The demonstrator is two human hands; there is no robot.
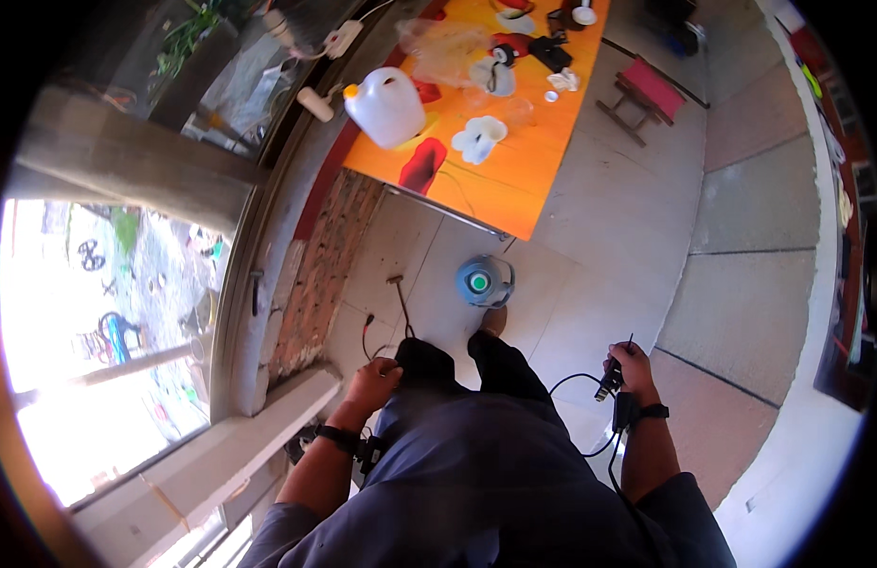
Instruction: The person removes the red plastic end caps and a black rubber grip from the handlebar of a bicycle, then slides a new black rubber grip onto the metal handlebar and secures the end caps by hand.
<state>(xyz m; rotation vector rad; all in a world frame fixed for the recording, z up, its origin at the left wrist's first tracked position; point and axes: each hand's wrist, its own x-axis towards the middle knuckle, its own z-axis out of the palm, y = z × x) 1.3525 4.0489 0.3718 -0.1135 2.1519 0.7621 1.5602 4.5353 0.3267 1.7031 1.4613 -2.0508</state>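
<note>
My right hand (633,368) is closed on a slim black object (609,382) with a shiny end; its exact kind is too small to make out. Black cables hang near that wrist, running from a small black box (626,411) strapped there. On the other side, my left hand (371,386) hangs beside my leg with its fingers curled; whatever is in them, if anything, is hidden. A hammer (400,295) is just ahead of it, by the brick wall. In front of my foot, a blue translucent water jug (496,281) with a green cap stands on the floor.
An orange flowered table (519,194) ahead carries a white plastic jug (386,108), a clear bag (443,49) and several small items. Left are a brick wall (317,270) and a window. A red-seated folding stool (647,89) stands far right. A cable with a plug (367,324) lies near the hammer.
</note>
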